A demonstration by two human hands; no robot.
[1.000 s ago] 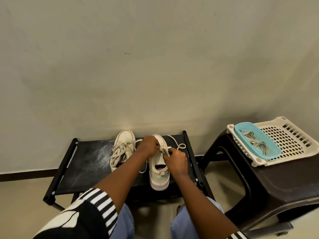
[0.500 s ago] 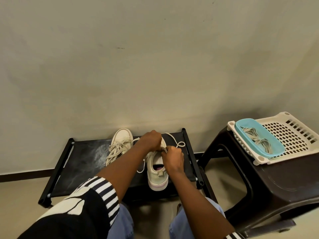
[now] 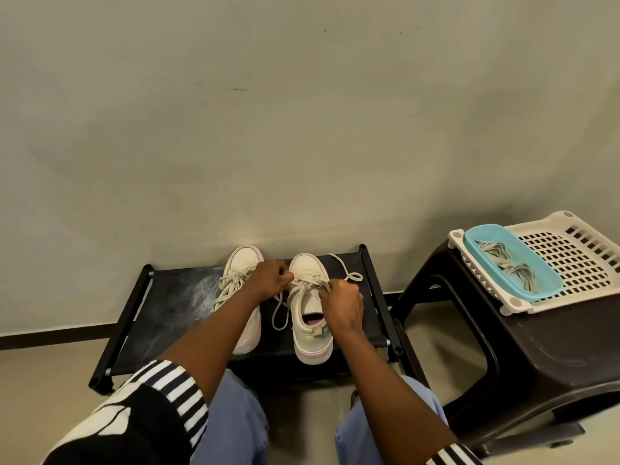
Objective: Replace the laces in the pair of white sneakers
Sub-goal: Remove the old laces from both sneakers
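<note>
Two white sneakers stand toe-to-wall on a low black bench (image 3: 161, 307). The left sneaker (image 3: 240, 266) has loose laces bunched over its tongue, and my left forearm covers its heel. The right sneaker (image 3: 310, 333) is partly laced. My left hand (image 3: 270, 278) pinches the lace at the left eyelets near the toe. My right hand (image 3: 342, 302) pinches the lace (image 3: 310, 283) on the right side. One loose lace end (image 3: 349, 273) loops on the bench to the right, and another hangs between the shoes.
A dark brown plastic stool (image 3: 536, 350) stands to the right. On it sits a white perforated basket (image 3: 590, 260) with a light blue tray (image 3: 536, 283) holding more laces (image 3: 510, 266). A plain wall rises directly behind the bench. My knees in blue jeans are below.
My hands have drawn apart across the right sneaker, pulling the lace taut sideways. The tongue, lifted half a second ago, lies flat again. The view has tilted slightly.
</note>
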